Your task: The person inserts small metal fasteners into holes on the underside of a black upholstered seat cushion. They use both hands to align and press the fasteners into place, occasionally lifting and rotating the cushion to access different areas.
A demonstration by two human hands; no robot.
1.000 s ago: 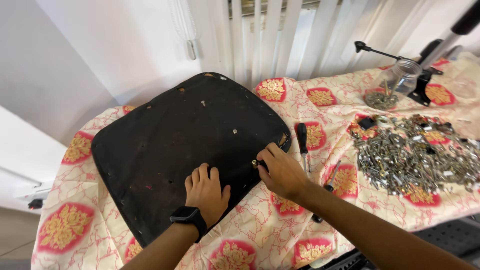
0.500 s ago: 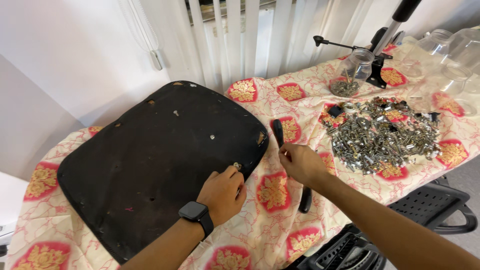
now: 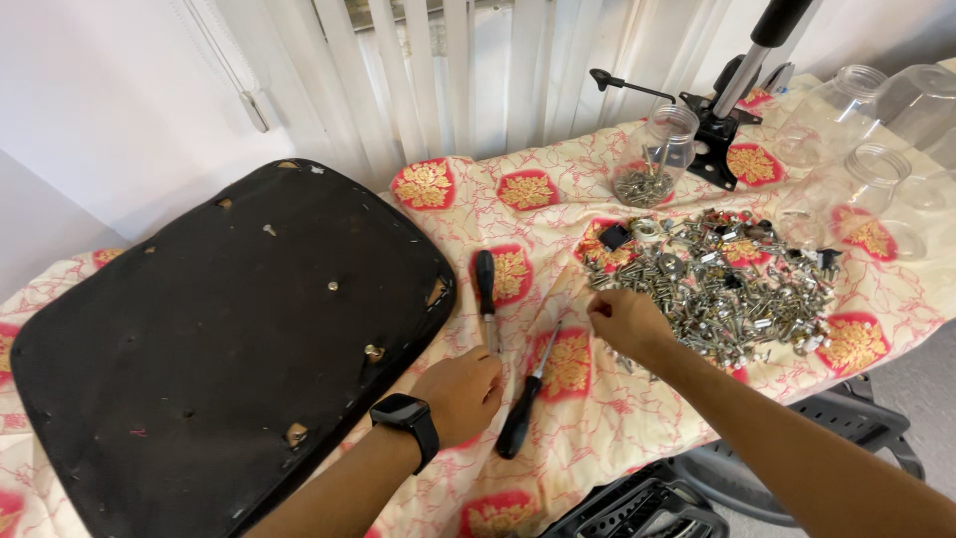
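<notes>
Since half a second ago the right hand (image 3: 622, 321) has left the spot beside the seat and reached across to the near edge of the pile of screws and bolts (image 3: 715, 281), where its fingers are curled with the tips drawn together. They may be pinching a small piece from the pile, but the fingertips are turned away from the camera, so I cannot tell whether anything is between them. The left hand (image 3: 463, 392), with a dark smartwatch (image 3: 406, 416) on its wrist, lies loosely closed on the patterned tablecloth (image 3: 558, 194) just beside the right edge of the black seat pan (image 3: 199, 339); its fingers are tucked under and whatever they might hold is hidden.

Two black-handled screwdrivers lie near that hand: one (image 3: 485, 289) points away from the person just beyond the knuckles, the other (image 3: 526, 403) lies slantwise between the two hands. The seat pan lies underside up, with a few metal screws and inserts showing; its near left corner is cut off by the frame.

Beyond the pile stands a clear jar (image 3: 657, 159) with hardware in its bottom, and behind it a black chair mechanism with a gas cylinder (image 3: 737, 85), its top out of view. More empty clear jars (image 3: 876, 169) lie at the right, hard to separate from one another. A dark chair base (image 3: 787, 468) shows partly below the table edge.
</notes>
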